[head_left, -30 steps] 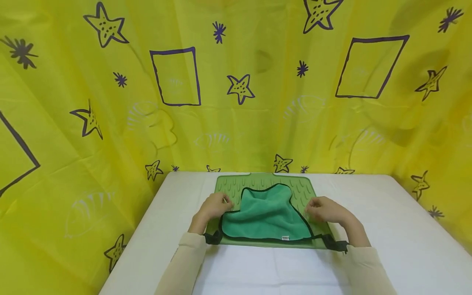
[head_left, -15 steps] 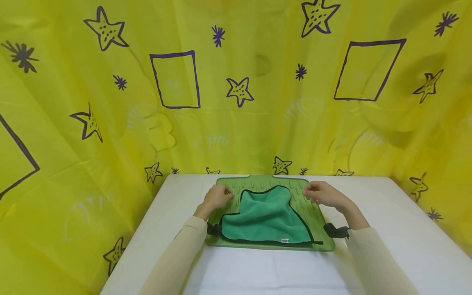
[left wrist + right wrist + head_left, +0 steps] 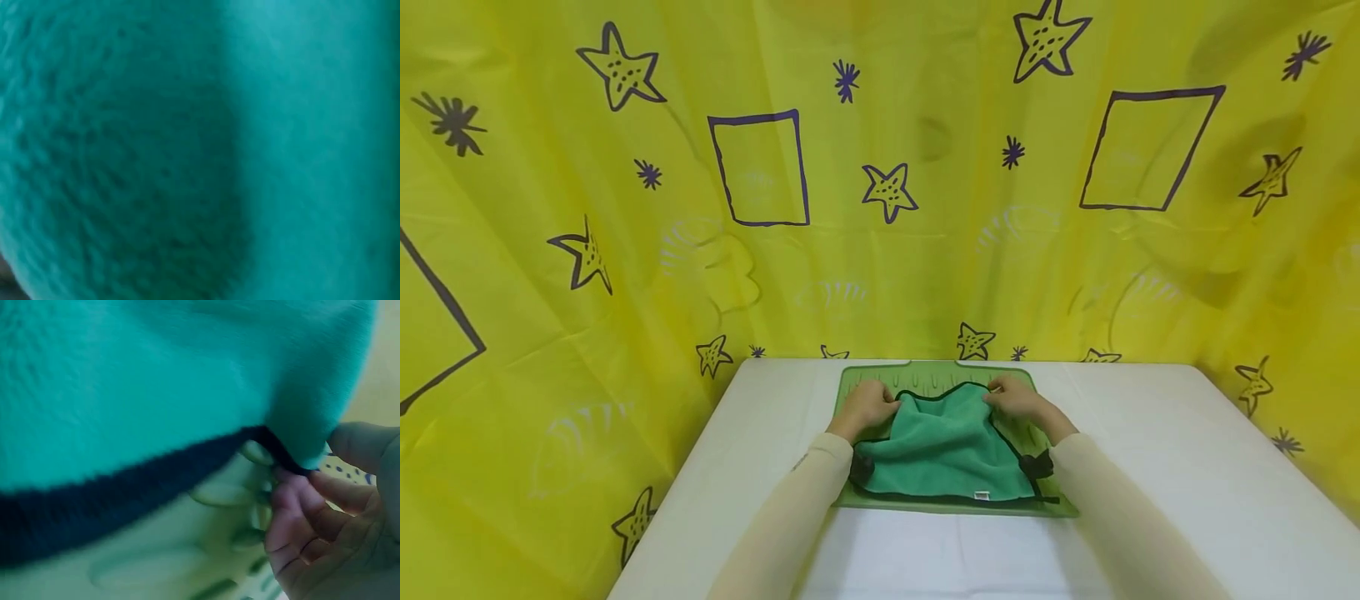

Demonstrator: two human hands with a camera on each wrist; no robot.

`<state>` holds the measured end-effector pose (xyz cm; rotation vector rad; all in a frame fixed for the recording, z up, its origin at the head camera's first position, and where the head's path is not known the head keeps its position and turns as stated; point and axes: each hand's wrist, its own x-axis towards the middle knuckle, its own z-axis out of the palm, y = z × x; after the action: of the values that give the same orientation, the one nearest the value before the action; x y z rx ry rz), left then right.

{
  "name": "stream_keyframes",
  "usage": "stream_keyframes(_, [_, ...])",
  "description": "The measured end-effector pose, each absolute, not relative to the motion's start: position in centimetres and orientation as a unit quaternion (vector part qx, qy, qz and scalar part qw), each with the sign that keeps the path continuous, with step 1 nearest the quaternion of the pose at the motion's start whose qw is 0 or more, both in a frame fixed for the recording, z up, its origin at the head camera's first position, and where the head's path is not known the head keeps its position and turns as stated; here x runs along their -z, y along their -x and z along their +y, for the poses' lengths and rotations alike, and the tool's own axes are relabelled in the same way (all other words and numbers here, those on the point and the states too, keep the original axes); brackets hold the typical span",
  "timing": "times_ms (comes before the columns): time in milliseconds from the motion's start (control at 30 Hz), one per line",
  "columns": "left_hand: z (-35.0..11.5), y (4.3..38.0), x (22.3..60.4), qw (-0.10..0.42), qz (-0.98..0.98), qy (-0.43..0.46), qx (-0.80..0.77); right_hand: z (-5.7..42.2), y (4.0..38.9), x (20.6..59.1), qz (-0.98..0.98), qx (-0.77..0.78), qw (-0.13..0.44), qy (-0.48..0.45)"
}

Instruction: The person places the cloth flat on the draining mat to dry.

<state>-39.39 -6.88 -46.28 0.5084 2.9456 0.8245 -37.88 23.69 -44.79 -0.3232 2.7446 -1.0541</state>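
A green plush cloth (image 3: pixel 943 442) with dark edging and a small white label lies rumpled on a ridged green mat (image 3: pixel 917 506). My right hand (image 3: pixel 1018 397) is at its far right corner. In the right wrist view, the fingers (image 3: pixel 297 506) and thumb pinch that corner, lifting the dark edge (image 3: pixel 144 472) a little off the mat. At the far left corner, my left hand (image 3: pixel 868 406) has its curled fingertips on the cloth's edge. Green cloth (image 3: pixel 125 150) fills the left wrist view, hiding the left fingers there.
The mat lies on a white-covered table (image 3: pixel 745 450). A yellow curtain (image 3: pixel 925 275) printed with stars and squares hangs behind the table and along both sides. Dark wrist-worn cameras (image 3: pixel 1037 463) hang close over the cloth.
Both hands have moved inward and away from my body, from beside the cloth to its two far corners. The right hand has taken hold of its corner. The cloth lies much the same.
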Motion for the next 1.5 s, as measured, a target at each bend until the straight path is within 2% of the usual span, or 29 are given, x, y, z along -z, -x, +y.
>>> stream_keyframes(167, [-6.9,39.2,46.6,0.025,0.950,-0.162,-0.266,23.5,37.8,45.4,0.922,0.372,0.071,0.086])
stream_keyframes(500, [-7.0,39.3,46.4,0.054,0.931,-0.150,-0.327,25.1,37.5,45.3,0.896,0.418,0.117,0.097])
stream_keyframes(633, [-7.4,39.5,45.2,0.018,0.922,-0.127,-0.366,25.7,37.5,44.7,0.900,0.417,0.096,0.085])
stream_keyframes(900, [-7.6,40.5,43.1,-0.061,0.928,-0.085,-0.358,26.4,38.1,43.8,0.899,0.436,0.017,0.041])
stream_keyframes(1200, [-7.1,41.1,41.9,-0.160,0.919,-0.081,-0.351,25.6,38.2,43.2,0.893,0.448,-0.053,0.006])
stream_keyframes(1333, [-6.8,40.8,42.0,-0.158,0.922,-0.090,-0.341,25.2,38.0,43.5,0.893,0.446,-0.057,-0.007])
stream_keyframes(1500, [-6.7,40.4,43.1,-0.118,0.934,-0.096,-0.324,24.9,38.1,44.0,0.898,0.437,-0.044,-0.006])
